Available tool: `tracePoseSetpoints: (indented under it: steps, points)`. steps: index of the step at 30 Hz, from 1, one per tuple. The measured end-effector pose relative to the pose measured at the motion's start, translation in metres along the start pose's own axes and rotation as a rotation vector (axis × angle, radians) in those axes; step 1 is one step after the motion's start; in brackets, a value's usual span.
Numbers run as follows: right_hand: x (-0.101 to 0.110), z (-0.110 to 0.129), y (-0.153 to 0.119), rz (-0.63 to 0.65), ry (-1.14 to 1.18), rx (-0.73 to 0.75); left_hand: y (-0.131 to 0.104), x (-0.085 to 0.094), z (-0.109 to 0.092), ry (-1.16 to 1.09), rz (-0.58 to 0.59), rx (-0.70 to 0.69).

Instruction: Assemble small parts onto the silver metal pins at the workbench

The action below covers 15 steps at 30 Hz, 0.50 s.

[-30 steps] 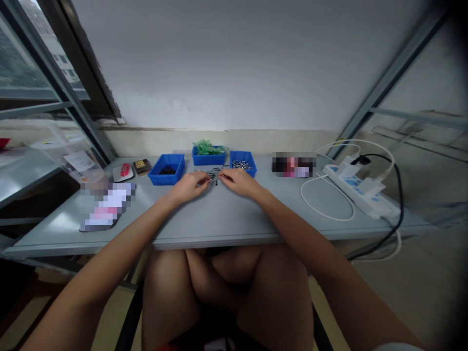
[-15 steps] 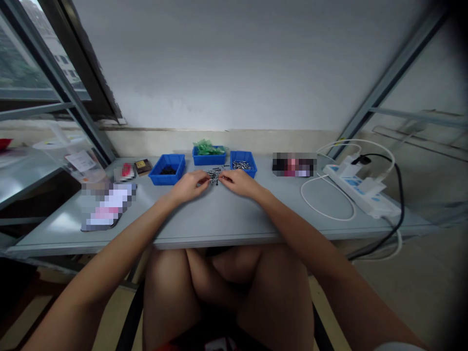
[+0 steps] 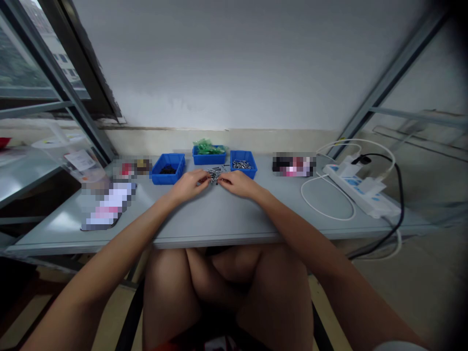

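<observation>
A small heap of metal screws (image 3: 215, 173) lies on the table between my two hands, silver and dark ones mixed. My left hand (image 3: 192, 184) rests at the heap's left side, thumb and fingers closed around screws at its edge. From the right, my right hand (image 3: 237, 183) reaches in with its fingertips pinched together on a screw; a dark screw end shows just below them. Behind the right hand stands a blue bin (image 3: 252, 173) of silver screws. Beyond the left hand is another blue bin (image 3: 156, 176) with dark small parts inside.
A third blue bin (image 3: 209, 159) at the back holds green plastic packets. A phone-like blurred item (image 3: 109, 207) and a clear plastic cup (image 3: 86, 168) are on the left. To the right lie a blurred dark item (image 3: 292, 165), a white power strip (image 3: 361, 190) and looping cables.
Both hands stay at the heap with only slight finger movement. A few screws between the fingertips have shifted a little. The bins stand as before.
</observation>
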State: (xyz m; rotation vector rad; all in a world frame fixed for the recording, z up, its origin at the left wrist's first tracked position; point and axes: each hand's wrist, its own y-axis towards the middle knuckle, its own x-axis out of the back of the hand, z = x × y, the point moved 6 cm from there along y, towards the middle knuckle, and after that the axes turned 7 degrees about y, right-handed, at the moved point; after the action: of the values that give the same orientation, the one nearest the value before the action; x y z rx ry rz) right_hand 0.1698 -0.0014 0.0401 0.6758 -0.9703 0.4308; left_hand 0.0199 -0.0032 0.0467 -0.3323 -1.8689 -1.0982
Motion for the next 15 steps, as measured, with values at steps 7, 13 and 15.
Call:
tracePoseSetpoints:
  steps: [7, 13, 15]
  points:
    - [0.0003, -0.0020, 0.0000, -0.012, 0.001, -0.007, 0.0002, 0.0016, -0.0015, -0.001, -0.007, 0.004]
    - [-0.0007, -0.0010, 0.0003, -0.016, 0.016, 0.009, -0.0006, 0.0024, -0.0022, -0.006, -0.022, 0.002]
    - [-0.0005, 0.0001, 0.0003, -0.013, 0.017, 0.011, -0.0009, 0.0027, -0.0024, -0.002, -0.029, -0.001]
